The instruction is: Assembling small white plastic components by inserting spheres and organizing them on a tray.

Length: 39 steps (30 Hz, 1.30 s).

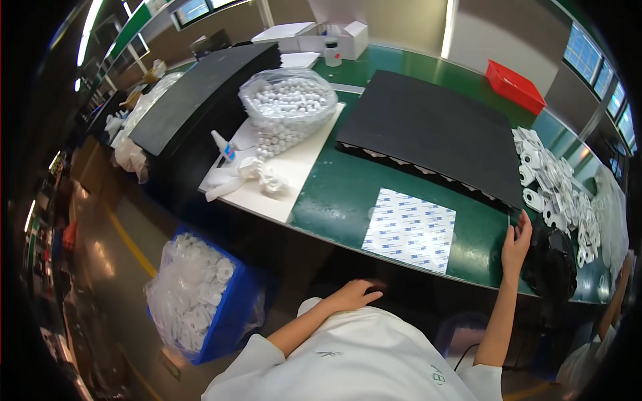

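My left hand rests in front of my shirt, below the table edge. Its thumb and fingers are apart with nothing visible between them. At the table's right side, my right hand is raised with its fingers stretched out and its thumb apart. Its fingertips are close to the near right corner of a stack of black sheets; whether they touch is unclear. Right beside this hand lies a black, bulky object. A white sheet with blue print lies flat between the stack and the table's front edge.
On the left stand a bag of white balls, a small glue bottle and another black stack. White plastic parts are heaped at right, near a red tray. A blue bin of white parts stands on the floor.
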Motion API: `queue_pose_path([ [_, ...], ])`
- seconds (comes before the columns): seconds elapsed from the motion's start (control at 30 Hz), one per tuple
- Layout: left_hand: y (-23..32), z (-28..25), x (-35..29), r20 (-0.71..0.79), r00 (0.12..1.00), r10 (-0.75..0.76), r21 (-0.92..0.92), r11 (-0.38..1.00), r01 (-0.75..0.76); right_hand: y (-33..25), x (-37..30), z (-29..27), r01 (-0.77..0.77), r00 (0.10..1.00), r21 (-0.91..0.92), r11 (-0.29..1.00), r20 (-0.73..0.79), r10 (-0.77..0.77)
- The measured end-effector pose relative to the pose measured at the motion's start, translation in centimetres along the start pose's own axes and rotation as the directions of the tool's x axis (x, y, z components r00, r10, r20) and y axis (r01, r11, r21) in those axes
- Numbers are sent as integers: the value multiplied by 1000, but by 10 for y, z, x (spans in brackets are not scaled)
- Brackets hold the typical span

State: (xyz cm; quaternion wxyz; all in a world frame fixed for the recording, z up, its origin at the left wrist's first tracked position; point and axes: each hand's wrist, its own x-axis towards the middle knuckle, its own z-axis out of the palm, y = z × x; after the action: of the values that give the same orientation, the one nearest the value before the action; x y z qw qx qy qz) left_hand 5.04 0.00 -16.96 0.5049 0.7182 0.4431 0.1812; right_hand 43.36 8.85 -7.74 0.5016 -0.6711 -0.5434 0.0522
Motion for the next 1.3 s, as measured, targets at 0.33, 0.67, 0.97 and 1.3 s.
queue_pose_path([
  [0.33,72,-185,-48,-145,940,308,-378,861,-340,0,4,4,1,1000,-5,1000,-16,-1],
  [0.67,82,-387,108,-619,653,436,595,803,29,-20,-1,2,-18,999,-53,998,48,21],
  [0.97,62,-381,173,-597,782,181,761,438,479,-31,-4,-1,18,999,-108,994,53,-13],
  [1.3,69,-395,170,-624,675,394,778,395,489,-31,-1,0,56,997,-103,993,59,-50],
])
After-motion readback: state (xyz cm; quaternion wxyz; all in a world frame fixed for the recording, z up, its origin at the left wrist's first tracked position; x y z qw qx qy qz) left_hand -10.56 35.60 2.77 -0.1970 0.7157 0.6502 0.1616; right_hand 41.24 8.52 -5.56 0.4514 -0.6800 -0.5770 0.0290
